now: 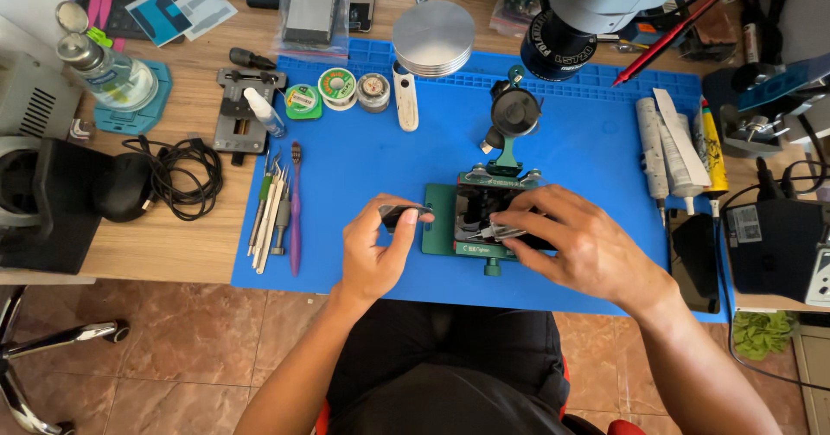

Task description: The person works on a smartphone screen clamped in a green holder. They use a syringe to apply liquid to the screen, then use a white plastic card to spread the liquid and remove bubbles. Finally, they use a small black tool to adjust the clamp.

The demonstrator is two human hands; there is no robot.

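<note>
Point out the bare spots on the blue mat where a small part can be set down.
Bare blue mat lies between the green holder and the tubes, and between the upright tools and the left hand. The mat's top edge, around the solder spools, is crowded.

My left hand bare, right hand bare, no sleeves, no rings, dark trousers, red edge at my waist.

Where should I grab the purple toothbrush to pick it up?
Probably the middle of its long thin handle. The purple toothbrush lies flat on the blue mat, bristles pointing away. Come from above on its right side; metal tools crowd its left.
</note>
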